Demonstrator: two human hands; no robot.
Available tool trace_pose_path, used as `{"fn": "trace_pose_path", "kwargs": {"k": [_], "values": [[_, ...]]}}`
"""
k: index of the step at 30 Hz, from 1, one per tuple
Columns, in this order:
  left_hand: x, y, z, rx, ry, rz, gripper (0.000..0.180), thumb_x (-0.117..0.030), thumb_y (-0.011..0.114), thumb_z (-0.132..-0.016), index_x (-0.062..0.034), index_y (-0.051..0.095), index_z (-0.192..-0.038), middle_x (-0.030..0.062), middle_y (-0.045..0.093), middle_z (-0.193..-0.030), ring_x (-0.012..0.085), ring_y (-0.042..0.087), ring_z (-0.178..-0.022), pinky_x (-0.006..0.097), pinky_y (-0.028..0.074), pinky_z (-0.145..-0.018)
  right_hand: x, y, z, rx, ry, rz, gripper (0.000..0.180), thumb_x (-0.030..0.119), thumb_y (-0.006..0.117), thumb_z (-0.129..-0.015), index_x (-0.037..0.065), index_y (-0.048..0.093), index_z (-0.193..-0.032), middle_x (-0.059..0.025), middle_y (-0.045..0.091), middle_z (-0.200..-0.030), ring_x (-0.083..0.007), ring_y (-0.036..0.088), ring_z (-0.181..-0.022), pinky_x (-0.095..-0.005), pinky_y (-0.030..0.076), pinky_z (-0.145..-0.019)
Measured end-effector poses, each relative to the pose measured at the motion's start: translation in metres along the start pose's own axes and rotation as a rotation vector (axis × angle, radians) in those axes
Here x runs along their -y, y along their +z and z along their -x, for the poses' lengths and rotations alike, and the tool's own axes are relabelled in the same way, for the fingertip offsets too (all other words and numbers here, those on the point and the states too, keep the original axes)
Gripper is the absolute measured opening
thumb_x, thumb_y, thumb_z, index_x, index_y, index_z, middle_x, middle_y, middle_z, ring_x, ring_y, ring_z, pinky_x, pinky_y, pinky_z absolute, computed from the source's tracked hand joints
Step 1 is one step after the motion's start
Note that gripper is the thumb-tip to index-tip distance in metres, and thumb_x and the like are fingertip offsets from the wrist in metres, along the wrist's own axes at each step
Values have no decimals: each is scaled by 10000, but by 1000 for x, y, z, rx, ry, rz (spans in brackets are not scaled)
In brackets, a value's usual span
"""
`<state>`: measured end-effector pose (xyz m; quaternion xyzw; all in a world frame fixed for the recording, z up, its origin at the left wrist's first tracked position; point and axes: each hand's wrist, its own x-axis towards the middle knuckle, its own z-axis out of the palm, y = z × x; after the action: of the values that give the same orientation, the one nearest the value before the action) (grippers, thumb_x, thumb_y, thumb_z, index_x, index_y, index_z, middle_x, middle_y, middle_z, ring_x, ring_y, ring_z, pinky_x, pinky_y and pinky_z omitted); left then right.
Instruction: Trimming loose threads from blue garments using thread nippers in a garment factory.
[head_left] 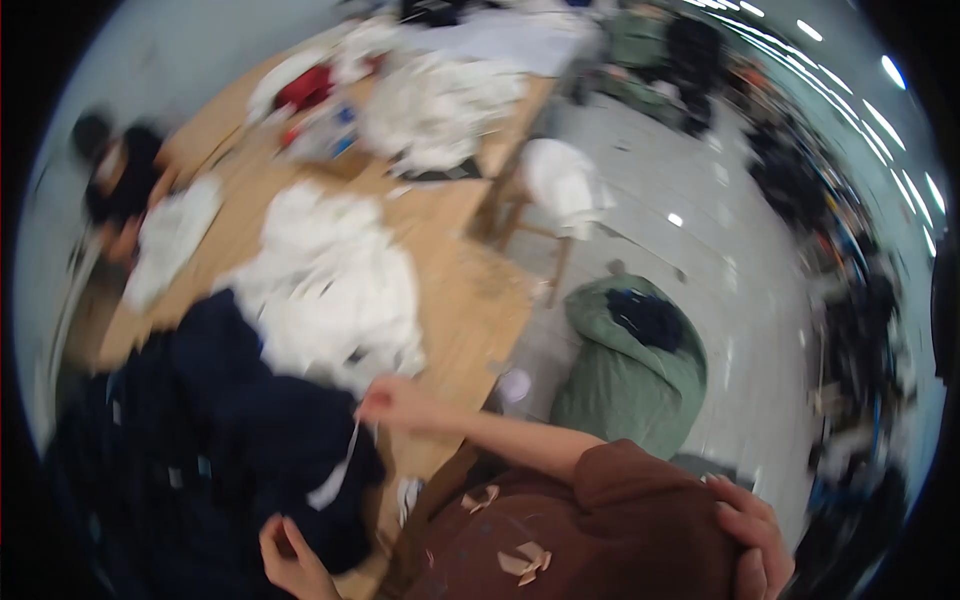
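Note:
My right hand (398,404) reaches left across the table, its fingers pinched on the upper end of a thin white strip (345,458). The strip hangs down and widens at its lower end, over a heap of dark navy fabric (220,420). Below it, at the lower edge, is my left hand (292,560), next to the navy cloth; its thumb and finger are curled with a gap between them, and I make out nothing in it. White fabric (335,285) is piled just beyond the navy heap. Motion blurs the view.
Another person's hand (752,535) rests on my brown top at the right. A co-worker (125,180) is at the table's far left. On the wooden table (455,290) are more white cloths (440,105). A green sack (635,385) and a cloth-covered stool (562,180) stand on the floor.

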<state>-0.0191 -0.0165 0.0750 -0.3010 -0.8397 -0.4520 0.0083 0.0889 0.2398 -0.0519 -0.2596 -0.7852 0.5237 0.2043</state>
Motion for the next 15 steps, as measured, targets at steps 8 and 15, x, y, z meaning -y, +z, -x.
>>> {"fn": "trace_pose_path", "kwargs": {"k": [8,15], "values": [[2,-24,26,-299,-199,-44,141,-68,670,-793,-15,645,-921,49,612,-724,96,554,-637,222,447,-599,3,-35,-9,-130,92,-94,269,209,714,-772,-16,607,-874,10,540,-647,-54,430,-568,-216,397,-563],[27,-21,34,-318,-279,-26,134,-118,675,-791,-28,649,-887,62,618,-745,134,592,-673,239,447,-578,34,-19,-17,-29,160,-342,406,148,698,-789,75,377,-551,-39,565,-744,-57,460,-646,-220,388,-580]]}}
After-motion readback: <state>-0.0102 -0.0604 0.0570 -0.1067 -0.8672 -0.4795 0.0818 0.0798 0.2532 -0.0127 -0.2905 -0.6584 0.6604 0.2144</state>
